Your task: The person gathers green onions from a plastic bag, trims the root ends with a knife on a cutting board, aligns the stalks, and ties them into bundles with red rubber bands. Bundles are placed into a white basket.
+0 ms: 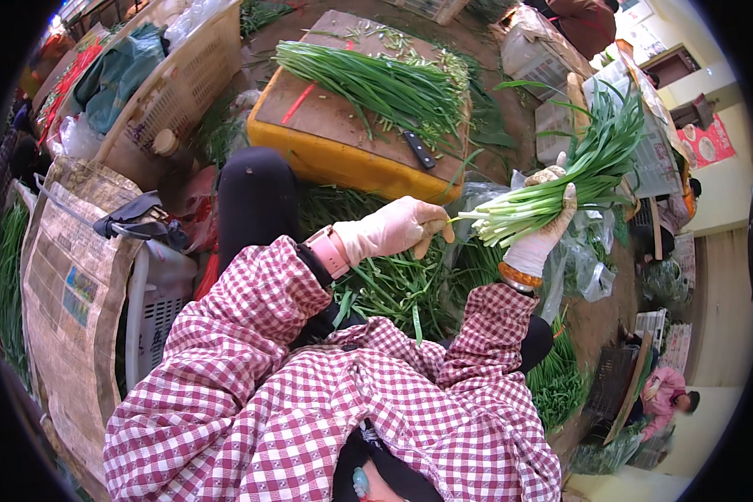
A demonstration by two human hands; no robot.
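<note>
My right hand (555, 213), in a soiled white glove, grips a bunch of garlic chives (596, 157). The pale cut ends point left and the green leaves fan up and right. Close to those ends is my gloved left hand (414, 229), its fingertips pinching a thin yellowish strand. Below both hands lies a heap of loose green leaves (401, 288). Ahead, a bigger bundle of chives (370, 75) rests on a board-topped yellow box (351, 160), among chopped stem bits. A black-handled knife (419, 149) lies at its near right edge, its blade partly hidden under the chives.
Left stand a large plastic crate (169, 94) and a white basket (157, 314) beside printed sacking (75, 295). Clear plastic bags (583, 257) lie by my right wrist. More chives (555, 376) are beside my right knee. Crates stand at upper right; a person in pink (662, 395) is farther off.
</note>
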